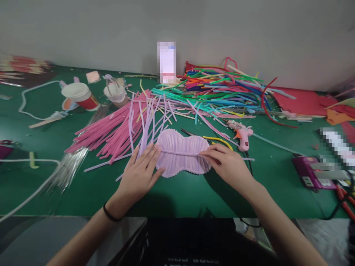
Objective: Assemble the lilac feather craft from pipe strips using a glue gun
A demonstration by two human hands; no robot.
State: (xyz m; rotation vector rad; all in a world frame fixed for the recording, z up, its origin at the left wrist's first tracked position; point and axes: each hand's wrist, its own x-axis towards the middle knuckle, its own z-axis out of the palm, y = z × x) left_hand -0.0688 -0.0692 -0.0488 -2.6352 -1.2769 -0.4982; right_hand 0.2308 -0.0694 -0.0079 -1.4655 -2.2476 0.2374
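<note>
Two cups stand near the far left corner of the green worktop (180,195). The red cup (80,96) leans over with a white lid on it, so I cannot tell what it holds. The white cup (116,94) is open, with small bits in it too blurred to name.

One lilac ribbed piece (180,159), narrowed in the middle, lies flat near the front edge, about midway along it. One lilac stem (180,152) lies across its middle from side to side. The left hand (141,170) rests flat with its fingers spread on the left end of the piece. The right hand (226,164) pinches the right end of the stem between thumb and fingertips.

One pink glue gun (241,135) lies just behind the right hand. The pink stems (105,133), fanned out behind the left hand, are too many to count. So is the many-coloured heap (216,92) against the back edge. One purple box (310,173) sits near the right edge.

Bare green runs along the front edge on both sides of the hands. The back half is crowded from left to right.
</note>
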